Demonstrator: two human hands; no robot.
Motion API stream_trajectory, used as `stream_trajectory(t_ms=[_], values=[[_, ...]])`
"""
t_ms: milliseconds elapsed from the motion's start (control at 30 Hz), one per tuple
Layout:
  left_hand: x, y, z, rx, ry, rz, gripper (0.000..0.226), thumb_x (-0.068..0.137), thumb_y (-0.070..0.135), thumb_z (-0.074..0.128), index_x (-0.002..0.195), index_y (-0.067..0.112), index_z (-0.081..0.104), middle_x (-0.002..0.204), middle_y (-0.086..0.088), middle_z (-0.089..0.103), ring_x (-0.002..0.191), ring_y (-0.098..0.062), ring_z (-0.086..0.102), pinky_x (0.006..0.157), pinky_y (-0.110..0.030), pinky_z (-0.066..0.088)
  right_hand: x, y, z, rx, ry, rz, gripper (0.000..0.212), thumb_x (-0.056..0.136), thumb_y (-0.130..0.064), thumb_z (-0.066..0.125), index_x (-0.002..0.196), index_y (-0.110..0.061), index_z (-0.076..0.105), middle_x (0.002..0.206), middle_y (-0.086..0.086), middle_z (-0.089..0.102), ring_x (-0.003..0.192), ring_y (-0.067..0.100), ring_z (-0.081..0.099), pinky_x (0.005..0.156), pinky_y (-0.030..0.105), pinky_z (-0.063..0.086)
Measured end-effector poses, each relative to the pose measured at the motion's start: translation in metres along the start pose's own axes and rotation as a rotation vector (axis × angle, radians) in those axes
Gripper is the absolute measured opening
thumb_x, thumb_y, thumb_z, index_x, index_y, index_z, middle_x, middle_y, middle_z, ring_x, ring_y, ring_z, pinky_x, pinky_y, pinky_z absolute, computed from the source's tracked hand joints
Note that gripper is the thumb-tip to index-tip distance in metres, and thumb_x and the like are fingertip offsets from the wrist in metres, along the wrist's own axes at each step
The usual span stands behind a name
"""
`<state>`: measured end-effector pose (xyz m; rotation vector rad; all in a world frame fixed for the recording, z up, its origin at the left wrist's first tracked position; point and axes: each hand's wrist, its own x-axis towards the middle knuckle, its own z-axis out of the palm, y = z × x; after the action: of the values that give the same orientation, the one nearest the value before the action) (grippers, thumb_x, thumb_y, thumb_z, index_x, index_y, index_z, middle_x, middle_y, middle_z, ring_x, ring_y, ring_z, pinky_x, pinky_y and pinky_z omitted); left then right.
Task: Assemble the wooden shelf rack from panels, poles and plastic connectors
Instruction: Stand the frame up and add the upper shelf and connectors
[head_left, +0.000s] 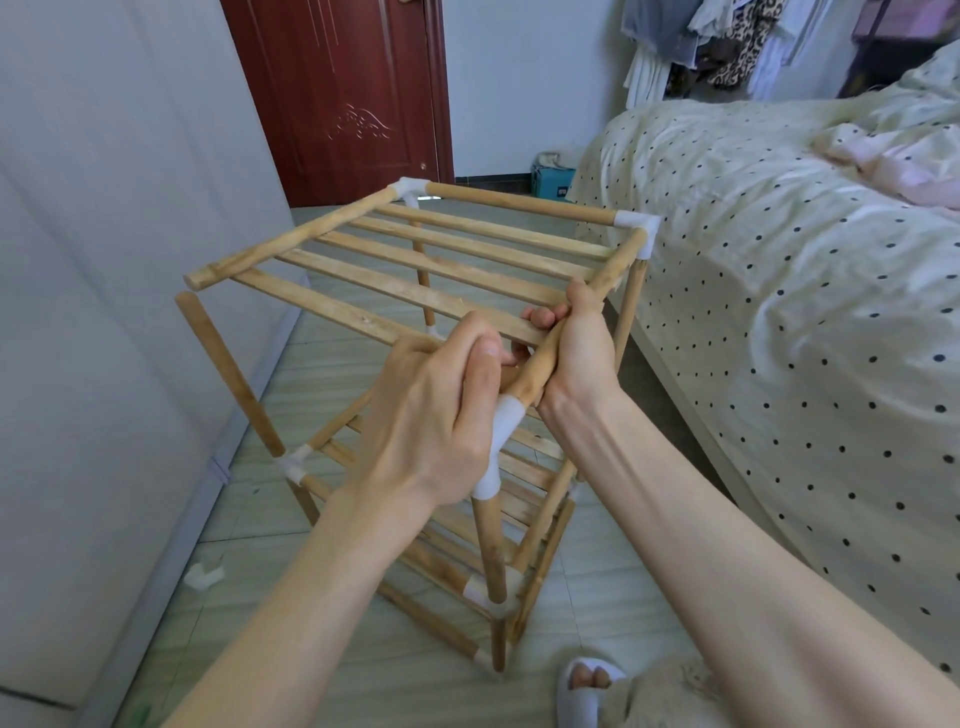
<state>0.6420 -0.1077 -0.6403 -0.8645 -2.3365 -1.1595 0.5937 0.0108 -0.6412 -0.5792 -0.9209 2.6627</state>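
Rack (415, 395) mostly built, standing on the tiled floor (332, 670) between the bed (779, 291) and the grey wall panel (104, 260). Lower tiers look seated in their white connectors; the slatted top panel (415, 270) is only partly fixed. Far from the near corner connector (498, 441), both back corners of the top panel are capped: back-left connector (413, 189) and back-right connector (641, 231). Near corner connector sits on its upright pole and takes the right side rail (571, 332). Left hand (441, 410) is wrapped around that connector area, fingers curled tight, thumb up against the rail. Right hand (566, 343) grips the rail just beyond the connector, fingers curled around it. My read: seating the rail into this joint. Left of that connector, the front-left corner is open: the left rail end (200, 278) hangs bare, and the loose upright pole (228, 374) leans with its top close to that end but not joined. One spare connector (205, 574) lies on the floor, left of the near corner connector and close to the wall panel, probably meant for that gap. Remaining, judging by this: finish this joint, cap the front-left corner, square things up. A slippered foot (587, 686) is just below the rack base.
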Motion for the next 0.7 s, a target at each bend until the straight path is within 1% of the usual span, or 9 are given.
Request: stream_trajectory(t_ms=[33,100,167,300,400,467,533,633,700], values=[[-0.001,-0.001,0.000,0.010,0.001,0.003,0.024,0.090,0.035,0.016,0.073,0.038,0.032,0.072,-0.006,0.066,0.076,-0.027,0.063,0.081,-0.037,0.041,-0.001,0.001,0.000,-0.014,0.004,-0.001,0.038,0.095,-0.034,0.048,0.062,-0.018,0.037,0.047,-0.005,0.041,0.051,0.010,0.047,0.054,0.025,0.040],[-0.003,-0.002,-0.001,0.044,-0.002,0.012,0.024,0.089,0.035,0.014,0.073,0.039,0.031,0.073,-0.004,0.068,0.075,-0.024,0.062,0.083,-0.029,0.034,-0.003,0.002,0.000,-0.037,0.007,0.003,0.039,0.095,-0.035,0.047,0.062,-0.018,0.037,0.043,-0.007,0.042,0.046,0.008,0.047,0.049,0.022,0.039],[-0.003,-0.004,-0.002,0.049,-0.002,0.028,0.024,0.089,0.035,0.014,0.073,0.039,0.030,0.073,-0.007,0.069,0.074,-0.025,0.063,0.082,-0.028,0.032,-0.004,0.004,0.000,-0.036,0.010,0.003,0.039,0.095,-0.035,0.047,0.062,-0.018,0.037,0.041,-0.007,0.042,0.045,0.009,0.047,0.049,0.022,0.039],[-0.005,-0.006,-0.006,0.015,0.019,0.047,0.024,0.089,0.033,0.016,0.072,0.040,0.031,0.071,-0.009,0.068,0.074,-0.029,0.063,0.081,-0.035,0.035,-0.007,0.006,0.002,-0.013,0.020,-0.009,0.038,0.095,-0.034,0.047,0.062,-0.018,0.037,0.043,-0.007,0.041,0.049,0.009,0.048,0.055,0.025,0.040],[-0.003,-0.007,-0.005,0.006,0.012,0.028,0.025,0.090,0.032,0.019,0.070,0.038,0.032,0.074,-0.008,0.068,0.076,-0.028,0.064,0.082,-0.042,0.040,-0.008,0.006,0.002,-0.058,0.019,-0.009,0.037,0.096,-0.034,0.046,0.063,-0.018,0.037,0.043,-0.007,0.043,0.047,0.009,0.047,0.051,0.023,0.040],[0.002,-0.007,-0.002,-0.005,-0.007,-0.011,0.026,0.091,0.028,0.023,0.070,0.034,0.038,0.075,-0.011,0.068,0.077,-0.031,0.063,0.081,-0.047,0.042,-0.009,0.001,0.002,-0.071,0.005,-0.001,0.035,0.097,-0.033,0.045,0.067,-0.016,0.039,0.053,-0.002,0.047,0.050,0.011,0.047,0.046,0.022,0.043],[0.007,-0.008,0.000,-0.030,-0.017,-0.043,0.026,0.091,0.026,0.026,0.073,0.025,0.045,0.078,-0.011,0.068,0.078,-0.031,0.062,0.082,-0.048,0.043,-0.011,-0.003,0.002,-0.121,0.002,-0.018,0.030,0.098,-0.032,0.044,0.077,-0.011,0.045,0.068,0.002,0.048,0.057,0.015,0.048,0.053,0.029,0.049],[0.007,-0.012,0.001,-0.074,0.014,-0.047,0.031,0.092,0.032,0.028,0.082,0.018,0.054,0.085,-0.001,0.068,0.084,-0.024,0.062,0.079,-0.046,0.046,-0.020,0.001,-0.002,-0.307,-0.010,-0.072,0.024,0.099,-0.033,0.041,0.097,-0.010,0.046,0.077,0.005,0.047,0.065,0.019,0.052,0.069,0.036,0.048],[0.007,-0.014,-0.001,-0.093,0.021,-0.028,0.039,0.091,0.039,0.028,0.089,0.015,0.058,0.087,0.002,0.067,0.085,-0.019,0.062,0.076,-0.046,0.047,-0.028,0.008,-0.006,-0.426,-0.034,-0.096,0.022,0.098,-0.031,0.040,0.108,-0.012,0.044,0.087,0.010,0.054,0.083,0.026,0.060,0.085,0.041,0.051]])
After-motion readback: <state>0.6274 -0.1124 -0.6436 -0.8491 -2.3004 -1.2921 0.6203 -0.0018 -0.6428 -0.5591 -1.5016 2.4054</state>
